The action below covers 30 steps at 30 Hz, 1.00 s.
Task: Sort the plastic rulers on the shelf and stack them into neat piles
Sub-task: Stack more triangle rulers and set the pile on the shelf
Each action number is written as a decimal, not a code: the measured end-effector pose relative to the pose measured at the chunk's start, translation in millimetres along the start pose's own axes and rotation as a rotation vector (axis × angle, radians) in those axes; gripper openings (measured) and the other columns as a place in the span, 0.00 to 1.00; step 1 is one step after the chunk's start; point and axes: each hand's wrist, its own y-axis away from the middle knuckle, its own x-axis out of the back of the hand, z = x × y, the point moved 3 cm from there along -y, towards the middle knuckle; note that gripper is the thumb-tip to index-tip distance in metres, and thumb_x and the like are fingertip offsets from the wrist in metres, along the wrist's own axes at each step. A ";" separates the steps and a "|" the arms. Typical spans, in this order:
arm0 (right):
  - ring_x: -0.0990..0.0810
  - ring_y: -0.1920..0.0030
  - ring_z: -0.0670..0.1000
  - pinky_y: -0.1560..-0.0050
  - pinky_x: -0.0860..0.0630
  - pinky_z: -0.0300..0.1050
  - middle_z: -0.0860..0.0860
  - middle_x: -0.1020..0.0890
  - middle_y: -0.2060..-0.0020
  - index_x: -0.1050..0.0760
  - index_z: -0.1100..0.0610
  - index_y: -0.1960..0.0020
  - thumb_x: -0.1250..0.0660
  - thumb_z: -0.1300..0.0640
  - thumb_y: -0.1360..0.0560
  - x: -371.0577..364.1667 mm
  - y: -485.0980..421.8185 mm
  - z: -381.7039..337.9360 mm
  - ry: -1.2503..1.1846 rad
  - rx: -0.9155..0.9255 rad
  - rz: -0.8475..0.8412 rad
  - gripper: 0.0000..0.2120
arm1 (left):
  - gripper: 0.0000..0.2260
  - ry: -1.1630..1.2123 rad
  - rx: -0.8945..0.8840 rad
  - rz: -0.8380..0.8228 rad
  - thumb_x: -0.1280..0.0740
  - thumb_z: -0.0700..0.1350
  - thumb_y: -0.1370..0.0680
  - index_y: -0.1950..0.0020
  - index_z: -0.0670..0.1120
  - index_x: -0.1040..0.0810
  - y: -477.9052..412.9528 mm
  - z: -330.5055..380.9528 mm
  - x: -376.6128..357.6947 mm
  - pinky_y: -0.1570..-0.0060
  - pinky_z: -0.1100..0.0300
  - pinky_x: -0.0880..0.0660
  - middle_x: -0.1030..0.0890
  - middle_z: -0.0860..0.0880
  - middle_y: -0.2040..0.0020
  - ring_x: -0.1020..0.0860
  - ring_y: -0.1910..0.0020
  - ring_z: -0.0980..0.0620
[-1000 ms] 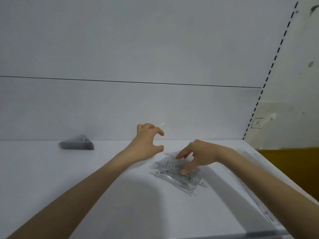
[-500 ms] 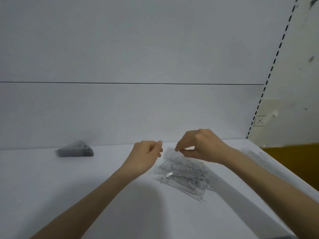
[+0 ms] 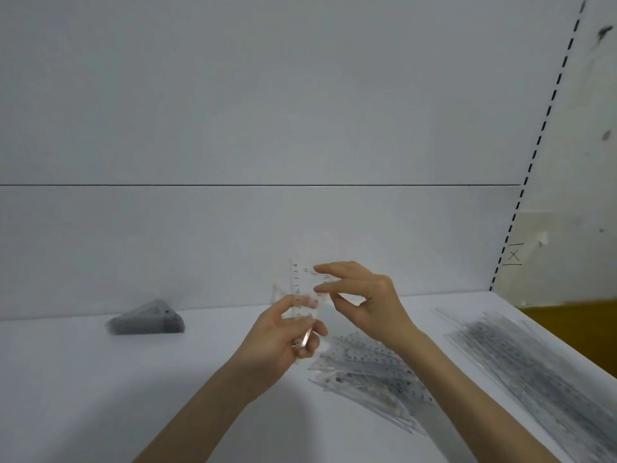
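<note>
Above the white shelf (image 3: 100, 396), my left hand (image 3: 283, 342) grips the lower end of a clear plastic ruler (image 3: 302, 289) that stands upright, its printed numbers showing. My right hand (image 3: 364, 302) is just right of it, with its fingertips touching the ruler's upper part. Below both hands a loose heap of clear rulers (image 3: 370, 372) lies fanned out on the shelf. A neat stack of triangular rulers (image 3: 147, 320) sits at the back left.
A long row of clear straight rulers (image 3: 534, 369) runs along the shelf's right edge. A white back wall rises behind the shelf. To the right stands a slotted shelf upright (image 3: 534, 155), with a yellow-brown surface (image 3: 574, 332) beyond the edge.
Both hands have lifted off the heap. A clear ruler has come up from the heap and now stands between the hands, with the left hand gripping it.
</note>
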 end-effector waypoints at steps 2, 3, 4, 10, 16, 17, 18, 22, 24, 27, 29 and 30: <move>0.22 0.43 0.39 0.41 0.27 0.35 0.43 0.18 0.45 0.18 0.51 0.44 0.30 0.63 0.27 2.2 3.1 10.4 -0.011 -0.220 -0.067 0.13 | 0.08 0.013 -0.006 0.093 0.41 0.31 0.21 0.46 0.40 0.27 -3.9 -5.2 9.3 0.74 0.64 0.35 0.23 0.40 0.65 0.31 0.73 0.51; 0.22 0.44 0.37 0.41 0.27 0.35 0.40 0.18 0.47 0.19 0.49 0.42 0.30 0.59 0.25 3.9 6.1 16.5 -0.008 -0.347 -0.105 0.13 | 0.08 0.008 -0.003 0.125 0.42 0.31 0.21 0.47 0.41 0.27 -4.7 -7.5 13.9 0.75 0.64 0.36 0.24 0.40 0.66 0.32 0.74 0.51; 0.22 0.46 0.35 0.41 0.26 0.37 0.38 0.19 0.49 0.20 0.48 0.42 0.31 0.55 0.24 5.5 9.8 22.6 0.007 -0.456 -0.148 0.12 | 0.07 -0.002 0.002 0.148 0.42 0.32 0.21 0.49 0.41 0.26 -4.4 -9.4 17.9 0.75 0.64 0.37 0.24 0.40 0.66 0.32 0.74 0.51; 0.21 0.53 0.39 0.50 0.25 0.36 0.43 0.18 0.52 0.22 0.51 0.40 0.32 0.38 0.28 9.8 37.7 52.5 0.103 -0.810 -0.480 0.23 | 0.09 0.047 0.040 0.216 0.36 0.42 0.24 0.52 0.37 0.22 -8.0 -14.3 26.8 0.77 0.64 0.37 0.25 0.41 0.68 0.33 0.76 0.51; 0.21 0.59 0.42 0.58 0.27 0.32 0.45 0.18 0.60 0.22 0.50 0.42 0.25 0.47 0.31 7.5 48.6 60.6 0.045 -0.923 -0.554 0.20 | 0.15 0.084 0.011 0.208 0.34 0.45 0.32 0.51 0.36 0.20 -9.1 -19.2 28.5 0.76 0.64 0.36 0.25 0.41 0.66 0.32 0.75 0.51; 0.21 0.60 0.43 0.60 0.28 0.31 0.45 0.18 0.60 0.22 0.51 0.42 0.25 0.49 0.30 7.9 47.7 61.0 0.040 -0.933 -0.550 0.18 | 0.14 0.088 0.004 0.208 0.34 0.44 0.31 0.51 0.36 0.20 -9.0 -18.7 27.6 0.76 0.64 0.36 0.25 0.41 0.66 0.32 0.75 0.51; 0.22 0.60 0.43 0.61 0.30 0.31 0.46 0.18 0.60 0.21 0.51 0.43 0.26 0.50 0.29 8.3 47.1 61.2 0.044 -0.937 -0.552 0.16 | 0.12 0.091 -0.002 0.210 0.34 0.43 0.29 0.51 0.36 0.21 -8.9 -18.2 27.4 0.76 0.64 0.36 0.25 0.41 0.66 0.32 0.75 0.51; 0.19 0.56 0.48 0.58 0.26 0.36 0.47 0.16 0.54 0.19 0.49 0.50 0.32 0.47 0.25 11.8 48.9 59.9 0.067 -0.903 -0.562 0.08 | 0.09 0.110 -0.002 0.242 0.40 0.40 0.22 0.51 0.37 0.21 -8.3 -20.8 28.0 0.76 0.64 0.37 0.25 0.42 0.66 0.32 0.75 0.51; 0.20 0.59 0.44 0.59 0.27 0.35 0.44 0.16 0.57 0.18 0.47 0.52 0.31 0.41 0.28 15.5 49.6 55.8 0.045 -0.890 -0.603 0.12 | 0.09 0.098 0.003 0.243 0.39 0.40 0.23 0.51 0.37 0.21 -7.4 -21.5 26.5 0.76 0.64 0.36 0.25 0.42 0.66 0.31 0.74 0.51; 0.22 0.59 0.39 0.57 0.29 0.32 0.44 0.18 0.57 0.18 0.49 0.48 0.25 0.40 0.34 17.0 48.7 50.9 0.033 -0.874 -0.666 0.19 | 0.10 0.095 0.011 0.236 0.34 0.42 0.28 0.51 0.38 0.21 -6.6 -24.0 24.3 0.76 0.64 0.36 0.24 0.43 0.66 0.31 0.74 0.51; 0.22 0.58 0.41 0.55 0.28 0.32 0.47 0.18 0.56 0.18 0.50 0.47 0.23 0.44 0.35 16.4 48.1 49.9 0.009 -0.876 -0.649 0.20 | 0.12 0.099 0.008 0.229 0.35 0.43 0.29 0.50 0.38 0.21 -6.6 -25.9 23.9 0.76 0.64 0.35 0.24 0.42 0.66 0.31 0.74 0.51; 0.22 0.59 0.41 0.55 0.28 0.32 0.48 0.18 0.56 0.18 0.50 0.48 0.22 0.46 0.35 16.1 48.1 50.3 -0.013 -0.879 -0.619 0.18 | 0.11 0.100 0.010 0.229 0.35 0.43 0.28 0.50 0.38 0.21 -6.4 -26.7 23.5 0.76 0.64 0.35 0.24 0.42 0.66 0.31 0.74 0.51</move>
